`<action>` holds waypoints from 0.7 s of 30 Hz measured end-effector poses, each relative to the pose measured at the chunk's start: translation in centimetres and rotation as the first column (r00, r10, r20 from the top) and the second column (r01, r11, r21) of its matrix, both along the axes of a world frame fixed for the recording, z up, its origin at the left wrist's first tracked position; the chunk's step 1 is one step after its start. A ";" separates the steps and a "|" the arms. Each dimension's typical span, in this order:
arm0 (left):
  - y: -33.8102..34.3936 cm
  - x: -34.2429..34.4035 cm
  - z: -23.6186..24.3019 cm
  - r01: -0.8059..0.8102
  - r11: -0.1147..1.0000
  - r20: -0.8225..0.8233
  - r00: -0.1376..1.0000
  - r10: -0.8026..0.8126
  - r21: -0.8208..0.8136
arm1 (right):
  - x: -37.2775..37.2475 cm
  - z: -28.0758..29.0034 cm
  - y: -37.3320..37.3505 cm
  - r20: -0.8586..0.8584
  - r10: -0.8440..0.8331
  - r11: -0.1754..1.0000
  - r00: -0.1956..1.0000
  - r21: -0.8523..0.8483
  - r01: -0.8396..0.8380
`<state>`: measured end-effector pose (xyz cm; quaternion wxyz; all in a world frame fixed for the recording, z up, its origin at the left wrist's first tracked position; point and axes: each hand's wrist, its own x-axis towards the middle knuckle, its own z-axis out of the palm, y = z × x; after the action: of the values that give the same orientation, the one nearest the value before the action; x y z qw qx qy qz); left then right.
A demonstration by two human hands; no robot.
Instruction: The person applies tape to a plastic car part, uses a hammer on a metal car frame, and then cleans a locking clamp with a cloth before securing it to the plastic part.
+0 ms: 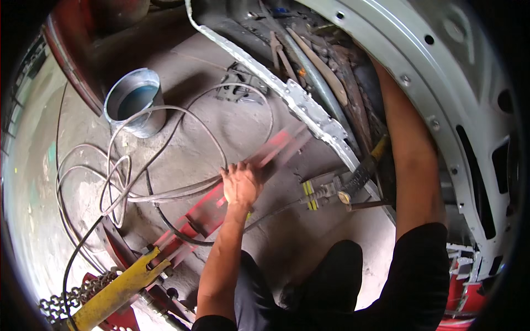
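Note:
My left hand [241, 185] is closed over a long red metal bar [210, 212], whose far end is smeared by motion. From the right, my right forearm [411, 149] reaches behind the curved edge of a light grey car body panel [441, 99]. That panel hides the right hand. Beside this arm, a heap of worn metal tools and bars [331, 71] lies inside the car body. A dark tool with a yellowish handle [364, 174] rests across the sill edge, close to a metal fitting with yellow stripes [317, 196].
A grey bucket [152, 122] of bluish liquid stands at the far left. Loops of hose [116, 190] spread over the concrete floor. A yellow metal arm [118, 289] with a chain [80, 292] sits at the near left. The jagged metal sill [309, 110] crosses the middle.

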<state>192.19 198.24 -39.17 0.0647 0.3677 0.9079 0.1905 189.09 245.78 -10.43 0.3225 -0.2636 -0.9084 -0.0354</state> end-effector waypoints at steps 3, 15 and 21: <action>-0.1 0.0 -0.4 0.018 1.000 0.007 1.000 -0.018 0.025 | -0.7 -0.3 2.1 0.040 -0.025 0.999 0.999 -0.044 0.027; 0.0 -0.1 0.6 -0.008 1.000 0.010 1.000 0.008 0.015 | -5.4 1.0 7.9 0.120 -0.005 0.992 0.993 -0.124 0.020; -0.2 -0.1 0.1 -0.010 1.000 0.030 0.999 0.010 0.004 | -11.5 0.8 8.8 0.158 0.050 0.993 0.986 -0.117 -0.031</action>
<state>192.05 198.09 -39.02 0.0768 0.3601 0.9084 0.1982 177.61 254.58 -9.66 0.2334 -0.2594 -0.9371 0.0020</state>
